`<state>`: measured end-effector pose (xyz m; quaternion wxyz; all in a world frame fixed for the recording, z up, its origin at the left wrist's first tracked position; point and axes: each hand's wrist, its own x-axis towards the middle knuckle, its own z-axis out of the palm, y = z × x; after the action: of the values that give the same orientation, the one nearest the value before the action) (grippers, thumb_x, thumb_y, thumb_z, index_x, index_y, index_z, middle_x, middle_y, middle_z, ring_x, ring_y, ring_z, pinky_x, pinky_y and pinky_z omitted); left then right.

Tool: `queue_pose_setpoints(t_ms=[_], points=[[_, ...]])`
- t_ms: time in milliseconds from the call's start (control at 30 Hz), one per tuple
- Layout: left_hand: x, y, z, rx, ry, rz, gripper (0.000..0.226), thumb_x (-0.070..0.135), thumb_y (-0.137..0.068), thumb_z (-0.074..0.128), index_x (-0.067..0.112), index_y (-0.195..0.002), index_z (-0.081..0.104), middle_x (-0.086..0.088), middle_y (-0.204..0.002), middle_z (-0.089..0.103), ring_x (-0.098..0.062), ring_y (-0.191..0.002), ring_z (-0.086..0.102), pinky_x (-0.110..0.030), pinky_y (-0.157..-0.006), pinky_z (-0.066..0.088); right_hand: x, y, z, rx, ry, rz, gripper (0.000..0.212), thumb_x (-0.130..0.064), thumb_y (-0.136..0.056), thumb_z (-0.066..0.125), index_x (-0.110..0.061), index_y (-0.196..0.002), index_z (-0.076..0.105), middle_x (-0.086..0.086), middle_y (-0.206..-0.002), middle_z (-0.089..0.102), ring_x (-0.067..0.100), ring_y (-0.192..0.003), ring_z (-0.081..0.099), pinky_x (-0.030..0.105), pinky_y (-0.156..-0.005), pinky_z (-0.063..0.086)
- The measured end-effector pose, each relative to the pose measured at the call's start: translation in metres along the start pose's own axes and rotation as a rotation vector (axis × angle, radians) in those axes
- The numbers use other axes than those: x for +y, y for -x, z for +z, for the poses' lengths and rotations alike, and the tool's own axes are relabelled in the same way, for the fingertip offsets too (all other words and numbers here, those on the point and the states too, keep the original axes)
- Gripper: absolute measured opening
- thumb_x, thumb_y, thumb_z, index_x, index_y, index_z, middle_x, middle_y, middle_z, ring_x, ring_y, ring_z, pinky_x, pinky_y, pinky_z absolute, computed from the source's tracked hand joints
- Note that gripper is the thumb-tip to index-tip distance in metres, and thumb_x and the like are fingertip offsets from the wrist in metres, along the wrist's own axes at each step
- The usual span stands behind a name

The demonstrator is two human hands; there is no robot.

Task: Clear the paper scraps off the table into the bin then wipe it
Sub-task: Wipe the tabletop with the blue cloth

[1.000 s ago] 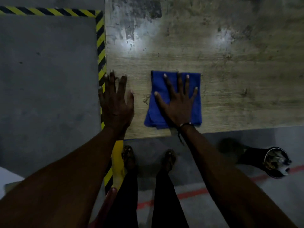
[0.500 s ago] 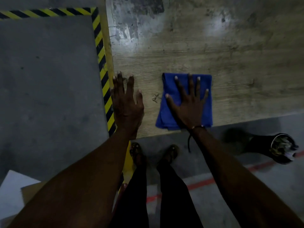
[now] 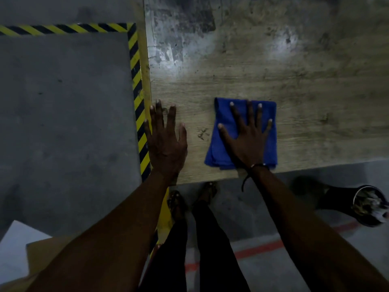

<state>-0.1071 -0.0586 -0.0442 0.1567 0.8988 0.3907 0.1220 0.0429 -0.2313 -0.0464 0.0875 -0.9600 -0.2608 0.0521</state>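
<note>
A folded blue cloth (image 3: 221, 148) lies near the front edge of the worn wooden table (image 3: 273, 70). My right hand (image 3: 248, 138) presses flat on the cloth with fingers spread and straight. My left hand (image 3: 167, 142) rests flat on the bare tabletop at its front left corner, fingers straight, a short gap left of the cloth. A dark round bin (image 3: 368, 205) holding crumpled paper scraps stands on the floor at the lower right, below the table's front edge. No paper scraps show on the visible tabletop.
Yellow-and-black hazard tape (image 3: 136, 98) runs along the table's left edge over the grey floor. A red line (image 3: 263, 249) crosses the floor by my feet. A brown cardboard sheet (image 3: 46, 256) and a white sheet (image 3: 14, 245) lie at the lower left.
My right hand and the cloth have slid slightly to the right along the front of the table. My left hand stays flat near the corner. The camera view shifted a little.
</note>
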Motion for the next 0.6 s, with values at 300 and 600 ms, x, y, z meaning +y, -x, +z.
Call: queue_pose_setpoints(t_ms=[300,600], points=[[-0.001,-0.075,0.012,-0.065,-0.007,0.032,0.065,0.043,-0.108,0.035,0.018,-0.167,0.024,-0.012,-0.176,0.01,-0.03,-0.163,0.009,-0.03,-0.125,-0.019,-0.068,-0.061,0.013,0.03,-0.018,-0.188,0.079,-0.082,-0.096,0.036,-0.045,-0.165,0.022,0.001,-0.178,0.006,0.031,-0.164,-0.001,0.068,-0.126,0.001],[0.017,-0.17,0.024,-0.033,0.101,-0.028,0.063,0.043,-0.108,0.037,0.018,-0.166,0.028,-0.011,-0.175,0.018,-0.03,-0.161,0.016,-0.033,-0.13,0.001,-0.004,-0.131,-0.004,0.013,-0.034,-0.058,0.08,-0.085,-0.094,0.033,-0.051,-0.164,0.015,-0.006,-0.178,0.001,0.027,-0.164,-0.005,0.069,-0.126,0.003]])
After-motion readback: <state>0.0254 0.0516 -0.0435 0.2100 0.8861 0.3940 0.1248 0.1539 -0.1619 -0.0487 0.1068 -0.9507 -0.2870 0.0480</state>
